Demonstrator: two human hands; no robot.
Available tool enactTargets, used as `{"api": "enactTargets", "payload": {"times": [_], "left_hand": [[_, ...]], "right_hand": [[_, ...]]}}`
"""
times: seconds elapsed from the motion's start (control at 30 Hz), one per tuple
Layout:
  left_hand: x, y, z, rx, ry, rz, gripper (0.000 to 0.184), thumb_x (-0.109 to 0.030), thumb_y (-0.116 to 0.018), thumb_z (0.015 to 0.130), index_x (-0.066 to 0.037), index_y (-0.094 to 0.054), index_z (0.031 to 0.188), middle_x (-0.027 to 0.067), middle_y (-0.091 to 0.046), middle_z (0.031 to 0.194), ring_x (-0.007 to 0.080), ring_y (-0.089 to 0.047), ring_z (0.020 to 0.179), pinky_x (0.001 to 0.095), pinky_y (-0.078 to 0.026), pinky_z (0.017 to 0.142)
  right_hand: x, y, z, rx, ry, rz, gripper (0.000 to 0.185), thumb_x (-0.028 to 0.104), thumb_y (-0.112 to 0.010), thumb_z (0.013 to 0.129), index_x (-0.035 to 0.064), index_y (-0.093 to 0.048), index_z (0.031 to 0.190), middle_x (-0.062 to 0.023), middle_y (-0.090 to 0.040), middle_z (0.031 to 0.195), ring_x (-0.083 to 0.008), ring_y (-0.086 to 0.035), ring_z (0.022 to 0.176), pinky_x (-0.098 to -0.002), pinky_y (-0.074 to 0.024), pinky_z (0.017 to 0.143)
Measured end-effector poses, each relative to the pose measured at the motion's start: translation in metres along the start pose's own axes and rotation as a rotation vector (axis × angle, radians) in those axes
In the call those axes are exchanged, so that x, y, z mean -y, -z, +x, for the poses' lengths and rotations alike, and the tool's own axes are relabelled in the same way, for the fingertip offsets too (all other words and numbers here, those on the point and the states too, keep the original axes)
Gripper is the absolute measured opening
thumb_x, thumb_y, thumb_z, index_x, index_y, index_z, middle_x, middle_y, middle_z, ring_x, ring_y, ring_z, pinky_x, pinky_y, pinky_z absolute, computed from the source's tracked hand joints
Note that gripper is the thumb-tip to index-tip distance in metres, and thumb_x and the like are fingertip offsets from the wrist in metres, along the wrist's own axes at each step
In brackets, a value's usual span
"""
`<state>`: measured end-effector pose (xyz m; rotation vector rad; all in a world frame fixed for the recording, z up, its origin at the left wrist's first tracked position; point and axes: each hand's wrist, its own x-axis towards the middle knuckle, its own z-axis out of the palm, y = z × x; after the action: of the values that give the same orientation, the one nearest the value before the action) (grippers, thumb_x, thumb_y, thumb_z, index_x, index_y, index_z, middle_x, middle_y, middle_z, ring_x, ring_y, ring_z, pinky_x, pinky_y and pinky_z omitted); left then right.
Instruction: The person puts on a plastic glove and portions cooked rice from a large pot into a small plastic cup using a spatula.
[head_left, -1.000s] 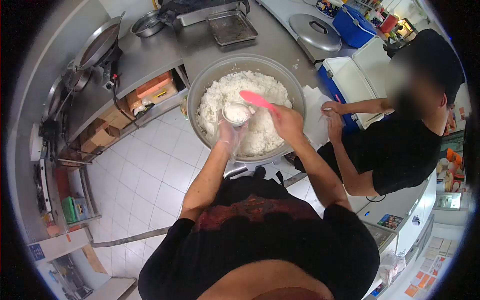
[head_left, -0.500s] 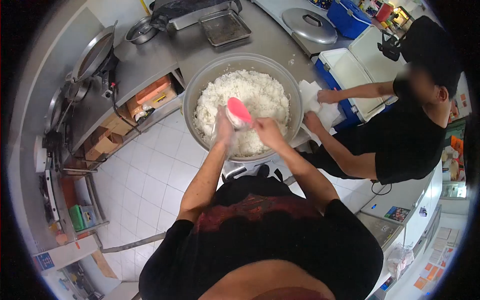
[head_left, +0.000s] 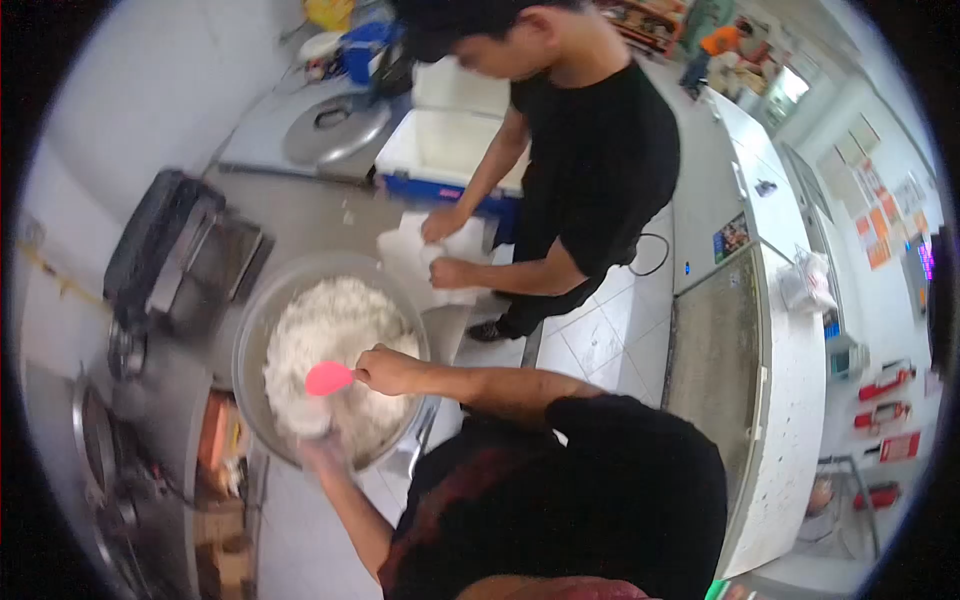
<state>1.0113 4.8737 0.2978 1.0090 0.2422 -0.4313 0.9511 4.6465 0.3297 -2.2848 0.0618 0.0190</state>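
A large round metal pot (head_left: 243, 350) is heaped with white cooked rice (head_left: 335, 310). My right hand (head_left: 390, 370) is closed round the handle of a pink rice paddle (head_left: 328, 378), whose blade is over the rice. Lower in the pot, my left hand (head_left: 325, 455) is smeared by motion at the near rim. It appears closed on a small clear plastic bag (head_left: 312, 420) with a whitish lump in it, just below the paddle blade. The bag's edges are blurred.
Beyond the pot a co-worker (head_left: 610, 150) in black handles white sheets (head_left: 405, 250) on the counter. A blue-and-white cooler (head_left: 440, 190) stands open behind. A big lid (head_left: 335, 130) and a metal tray (head_left: 240, 255) lie farther back. White freezers (head_left: 780, 400) line the right.
The view has swung right, so the pot now appears lower left. The paddle stays in my right hand; its blade now points left above my left hand. The co-worker's hands remain at the white sheets.
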Motion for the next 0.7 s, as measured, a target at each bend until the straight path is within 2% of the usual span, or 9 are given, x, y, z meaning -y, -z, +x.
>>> {"api": "enactTargets", "payload": {"times": [0.1,0.13,0.2,0.23,0.3,0.4,0.5,0.57,0.7], "left_hand": [[-0.026,-0.013,-0.024,-0.098,0.08,-0.16,0.048,-0.042,-0.048,0.093,-0.012,-0.053,0.13,0.0062,-0.059,0.123,0.0242,-0.058,0.103,0.0371,-0.05,0.089],[-0.032,-0.023,-0.031,-0.133,0.11,-0.211,0.052,-0.05,-0.047,0.094,-0.013,-0.053,0.13,0.0044,-0.059,0.123,0.0239,-0.058,0.101,0.0381,-0.05,0.089],[-0.042,-0.064,-0.054,-0.12,0.173,-0.294,0.057,-0.051,-0.046,0.094,-0.008,-0.051,0.132,0.0081,-0.056,0.127,0.0243,-0.055,0.109,0.0402,-0.045,0.098],[-0.044,-0.08,-0.062,-0.118,0.207,-0.335,0.06,-0.052,-0.046,0.094,-0.006,-0.049,0.132,0.0099,-0.054,0.129,0.0245,-0.053,0.114,0.0413,-0.042,0.102],[-0.001,-0.059,-0.041,0.161,-0.365,0.346,0.053,-0.041,-0.048,0.093,-0.007,-0.049,0.133,0.0124,-0.054,0.127,0.0235,-0.052,0.114,0.0392,-0.041,0.103],[0.071,-0.003,0.017,0.172,-0.445,0.526,0.052,-0.035,-0.047,0.094,-0.005,-0.045,0.136,0.0149,-0.05,0.131,0.0231,-0.048,0.12,0.0375,-0.037,0.106],[0.025,-0.07,-0.045,0.123,-0.754,0.854,0.053,-0.034,-0.04,0.098,0.0,-0.04,0.139,0.0147,-0.044,0.137,0.0243,-0.042,0.127,0.0368,-0.032,0.11],[-0.014,-0.116,-0.07,-0.132,-0.504,0.754,0.052,-0.033,-0.032,0.102,0.001,-0.039,0.141,0.0162,-0.043,0.138,0.026,-0.039,0.131,0.0405,-0.029,0.112],[-0.028,-0.083,-0.061,-0.115,-0.726,0.721,0.056,-0.042,-0.048,0.099,-0.001,-0.042,0.136,0.0151,-0.042,0.139,0.0267,-0.038,0.132,0.041,-0.028,0.112]], "right_hand": [[-0.005,0.026,-0.021,0.215,-0.191,-0.258,0.031,0.02,-0.053,0.091,0.0067,-0.063,0.117,-0.0196,-0.067,0.101,-0.0351,-0.066,0.093,-0.0475,-0.0492,0.085],[0.014,0.033,-0.035,0.202,-0.17,-0.431,0.037,0.026,-0.049,0.093,0.0046,-0.061,0.12,-0.0187,-0.059,0.121,-0.0323,-0.06,0.111,-0.0472,-0.0468,0.093],[0.014,0.002,-0.029,-0.138,0.085,-0.347,0.045,0.033,-0.045,0.097,0.0056,-0.052,0.132,-0.0191,-0.053,0.13,-0.0296,-0.052,0.123,-0.0462,-0.04,0.102],[0.015,-0.017,-0.022,-0.201,0.095,-0.121,0.049,0.037,-0.043,0.098,0.0061,-0.048,0.136,-0.0186,-0.051,0.134,-0.0286,-0.048,0.126,-0.0458,-0.037,0.105],[0.015,-0.056,-0.001,-0.216,0.023,0.507,0.056,0.044,-0.039,0.1,0.0068,-0.041,0.142,-0.0168,-0.046,0.141,-0.0269,-0.043,0.132,-0.045,-0.0313,0.11],[0.022,-0.054,0.002,-0.08,-0.238,1.343,0.061,0.05,-0.031,0.101,0.0076,-0.038,0.144,-0.0131,-0.04,0.148,-0.0256,-0.038,0.136,-0.0454,-0.0289,0.113],[0.028,0.005,-0.024,0.288,-0.386,2.121,0.059,0.05,-0.028,0.102,0.0097,-0.039,0.144,-0.0103,-0.041,0.148,-0.0274,-0.039,0.136,-0.0487,-0.0308,0.113],[0.022,0.045,-0.04,0.336,-0.421,2.224,0.057,0.05,-0.03,0.1,0.0126,-0.04,0.143,-0.0109,-0.045,0.144,-0.0289,-0.042,0.133,-0.0527,-0.0338,0.11],[-0.05,0.062,-0.057,0.209,-0.068,2.275,0.051,0.046,-0.032,0.1,0.0148,-0.045,0.139,-0.0093,-0.049,0.14,-0.0291,-0.046,0.129,-0.052,-0.0372,0.108]]}}
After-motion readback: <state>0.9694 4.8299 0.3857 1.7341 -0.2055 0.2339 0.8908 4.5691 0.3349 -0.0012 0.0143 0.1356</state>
